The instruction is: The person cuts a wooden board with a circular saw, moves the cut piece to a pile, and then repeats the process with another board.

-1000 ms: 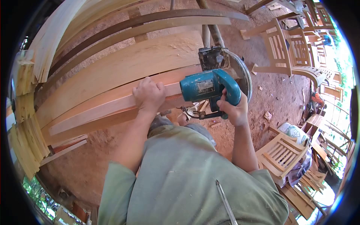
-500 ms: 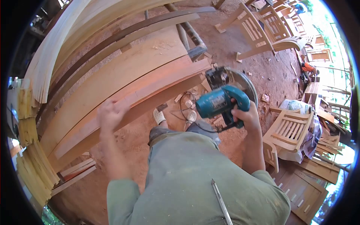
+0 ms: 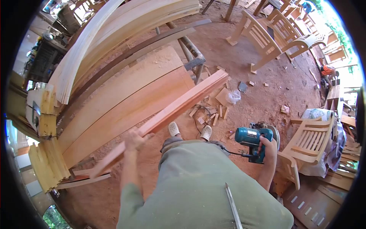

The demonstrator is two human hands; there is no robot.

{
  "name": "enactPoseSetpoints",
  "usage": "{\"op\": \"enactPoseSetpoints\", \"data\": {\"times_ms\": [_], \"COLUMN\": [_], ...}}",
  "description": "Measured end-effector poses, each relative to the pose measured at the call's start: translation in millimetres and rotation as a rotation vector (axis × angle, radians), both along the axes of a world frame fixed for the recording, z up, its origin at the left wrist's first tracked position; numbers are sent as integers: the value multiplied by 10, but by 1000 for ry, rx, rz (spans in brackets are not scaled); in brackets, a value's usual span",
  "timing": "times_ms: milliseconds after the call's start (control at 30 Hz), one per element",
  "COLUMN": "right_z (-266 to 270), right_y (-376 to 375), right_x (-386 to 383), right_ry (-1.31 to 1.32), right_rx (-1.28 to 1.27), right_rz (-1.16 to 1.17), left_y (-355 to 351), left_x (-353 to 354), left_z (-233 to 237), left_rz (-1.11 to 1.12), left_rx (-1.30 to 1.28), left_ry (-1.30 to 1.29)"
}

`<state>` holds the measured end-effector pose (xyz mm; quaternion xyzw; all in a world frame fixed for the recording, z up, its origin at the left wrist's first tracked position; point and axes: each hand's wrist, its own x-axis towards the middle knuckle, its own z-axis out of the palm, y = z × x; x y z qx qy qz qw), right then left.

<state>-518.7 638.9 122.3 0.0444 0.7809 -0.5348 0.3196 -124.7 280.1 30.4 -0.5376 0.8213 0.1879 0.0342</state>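
Observation:
My left hand (image 3: 135, 139) is wrapped round a long reddish board (image 3: 171, 110), which slants from lower left to upper right in front of me. The fingers are a little blurred. In my right hand (image 3: 269, 148) is the handle of a teal circular saw (image 3: 249, 136), held out to the right, away from the board. Its round blade guard faces right, and a black cord runs from it towards my waist. Beyond the held board lie wide flat planks (image 3: 126, 101).
Curved pale boards (image 3: 141, 23) are stacked at the upper left. Offcuts (image 3: 222, 96) litter the ground ahead. Wooden chairs (image 3: 263, 38) stand at the upper right, and another chair frame (image 3: 308, 141) is at the right. A person in orange (image 3: 327, 70) is far off at the right.
The reddish board has come off the planks towards me and now slants across the view with my left hand. My right hand and the saw have moved lower and further right.

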Motion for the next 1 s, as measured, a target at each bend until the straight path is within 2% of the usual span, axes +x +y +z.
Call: {"op": "enactPoseSetpoints", "data": {"times_ms": [133,200,233,300,333,367,433,467,533,567,633,667,733,767,833,867,900,967,1000], "right_z": [-256,-358,-400,-492,-510,-512,-513,-496,-439,-429,-414,-385,-405,-414,-436,-502,-523,-459,-442], "right_y": [312,334,346,354,343,312,269,251,215,209,201,175,163,155,163,190,183,131,104], "right_x": [-189,-259,-299,-386,-413,-435,-468,-478,-483,-491,-474,-464,-477,-487,-482,-488,-510,-476,-439], "right_ry": [1,10,8,-8,2,-26,-22,-38,-29,-35,-24,-36,-40,-46,-56,-53,-42,-15,-8], "right_rx": [2,6,-2,-30,-29,-59,-74,-71,-73,-73,-114,-123,-112,-106,-109,-107,-108,-97,-80], "right_rz": [-48,-60,-61,-44,-19,-25,18,7,61,53,85,78,84,85,120,144,165,137,100], "left_y": [324,323,247,90,73,-74,-423,-419,-388,-354,-153,-96,52,98,112,44,3,-113,-179], "left_x": [-132,-59,13,197,93,246,608,506,303,350,19,-55,-122,-131,-118,-65,10,46,62], "left_z": [-103,-208,-312,-441,-329,-357,-477,-301,76,204,569,681,787,804,830,757,665,510,425], "left_rz": [-21,135,128,292,399,384,603,593,762,783,828,829,977,993,1212,1285,1291,1450,1509], "left_rx": [25,-34,-56,-137,-151,-154,-257,-253,-377,-255,-332,-332,-366,-371,-352,-468,-467,-517,-511], "left_ry": [108,325,307,688,952,927,933,917,1315,1277,1449,1448,1529,1526,1603,1624,1630,1534,1584]}}
